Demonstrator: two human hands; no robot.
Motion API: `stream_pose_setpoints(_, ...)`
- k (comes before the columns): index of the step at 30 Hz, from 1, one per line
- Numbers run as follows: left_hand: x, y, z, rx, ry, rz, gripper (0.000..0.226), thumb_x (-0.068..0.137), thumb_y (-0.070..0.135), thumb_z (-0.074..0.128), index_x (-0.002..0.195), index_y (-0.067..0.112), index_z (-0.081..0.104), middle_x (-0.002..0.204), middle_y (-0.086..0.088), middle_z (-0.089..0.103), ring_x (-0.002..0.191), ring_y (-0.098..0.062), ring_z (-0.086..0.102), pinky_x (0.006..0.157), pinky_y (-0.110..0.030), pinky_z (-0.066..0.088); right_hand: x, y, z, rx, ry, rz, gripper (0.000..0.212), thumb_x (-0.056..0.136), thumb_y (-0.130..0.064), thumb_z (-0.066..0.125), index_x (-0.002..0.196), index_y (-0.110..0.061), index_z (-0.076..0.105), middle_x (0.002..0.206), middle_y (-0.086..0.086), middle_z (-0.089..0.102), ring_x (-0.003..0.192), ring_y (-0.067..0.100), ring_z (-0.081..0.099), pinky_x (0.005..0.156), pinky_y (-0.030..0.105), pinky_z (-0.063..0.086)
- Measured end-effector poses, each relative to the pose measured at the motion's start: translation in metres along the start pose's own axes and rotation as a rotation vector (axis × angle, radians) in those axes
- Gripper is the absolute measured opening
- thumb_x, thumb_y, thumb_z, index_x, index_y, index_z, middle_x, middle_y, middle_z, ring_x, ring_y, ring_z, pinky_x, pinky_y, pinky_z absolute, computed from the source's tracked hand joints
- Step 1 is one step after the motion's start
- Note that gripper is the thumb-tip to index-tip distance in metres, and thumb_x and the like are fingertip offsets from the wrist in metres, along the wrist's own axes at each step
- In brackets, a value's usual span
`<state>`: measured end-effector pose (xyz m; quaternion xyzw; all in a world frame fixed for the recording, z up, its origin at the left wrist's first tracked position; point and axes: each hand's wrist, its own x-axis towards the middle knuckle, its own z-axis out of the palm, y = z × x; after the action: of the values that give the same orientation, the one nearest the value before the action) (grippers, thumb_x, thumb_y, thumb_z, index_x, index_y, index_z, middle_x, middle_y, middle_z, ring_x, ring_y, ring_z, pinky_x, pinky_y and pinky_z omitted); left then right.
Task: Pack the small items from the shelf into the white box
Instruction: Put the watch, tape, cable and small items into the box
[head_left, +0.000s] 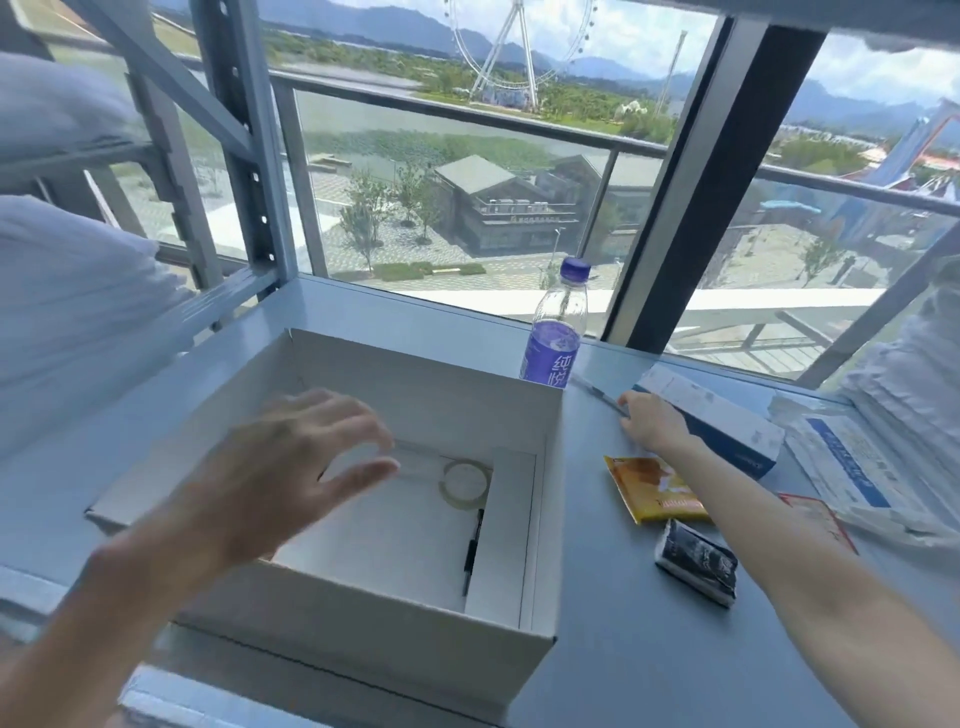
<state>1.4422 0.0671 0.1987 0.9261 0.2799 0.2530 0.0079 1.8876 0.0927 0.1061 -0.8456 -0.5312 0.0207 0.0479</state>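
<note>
Right grip (652, 423) touches the blue-and-white carton (719, 413), which lies at its 2 o'clock; whether it clasps the carton cannot be told. Left grip (291, 467), fingers spread, hovers over the white box (363, 613) at the carton's 8 o'clock.

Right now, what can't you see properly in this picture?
Head view only:
Right hand covers the blue-and-white carton's near end; its grip is unclear.
Blurred left hand hides part of the white box floor.
Right forearm hides most of the red packet.
Paper stack is cut off by the right edge.
</note>
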Motion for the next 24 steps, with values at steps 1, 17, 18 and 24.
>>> stream_pose_setpoints(1, 0.015, -0.016, 0.002, 0.084, -0.011, -0.012, 0.04, 0.091, 0.06, 0.034, 0.111, 0.036, 0.058, 0.118, 0.016, 0.059, 0.108, -0.005, 0.054, 0.085, -0.033, 0.05, 0.0, 0.001, 0.001, 0.0, 0.013, -0.006, 0.022, 0.09, -0.01, 0.049, 0.111, -0.011, 0.058, 0.109, 0.012, 0.063, 0.097, 0.029, 0.059, 0.081, 0.039, 0.051)
stream_pose_setpoints(17, 0.081, -0.114, 0.057, 0.274, -0.129, 0.151, 0.032, 0.09, 0.03, 0.052, 0.119, 0.027, 0.039, 0.096, 0.002, 0.061, 0.082, -0.022, 0.06, 0.067, -0.032, 0.042, -0.092, -0.001, -0.073, 0.888, 0.438, 0.045, 0.012, 0.084, -0.009, 0.066, 0.094, -0.003, 0.069, 0.079, 0.007, 0.071, 0.065, 0.003, 0.065, 0.065, 0.005, 0.049)
stream_pose_setpoints(18, 0.084, -0.115, 0.057, 0.276, -0.112, 0.175, 0.028, 0.09, 0.026, 0.055, 0.116, 0.023, 0.044, 0.091, 0.001, 0.062, 0.077, -0.023, 0.061, 0.062, -0.029, 0.038, -0.106, -0.003, -0.088, 1.019, 0.441, 0.009, 0.013, 0.084, -0.009, 0.066, 0.095, -0.004, 0.069, 0.077, 0.003, 0.073, 0.067, 0.004, 0.068, 0.069, 0.009, 0.052)
stream_pose_setpoints(24, 0.089, -0.114, 0.054, 0.258, -0.124, 0.216, 0.016, 0.09, 0.021, 0.055, 0.103, 0.012, 0.05, 0.08, -0.002, 0.061, 0.063, -0.021, 0.055, 0.051, -0.02, 0.021, -0.157, -0.075, -0.152, 1.08, 0.137, -0.326, 0.009, 0.074, -0.011, 0.07, 0.083, -0.013, 0.07, 0.073, 0.002, 0.074, 0.07, 0.013, 0.07, 0.068, 0.016, 0.054)
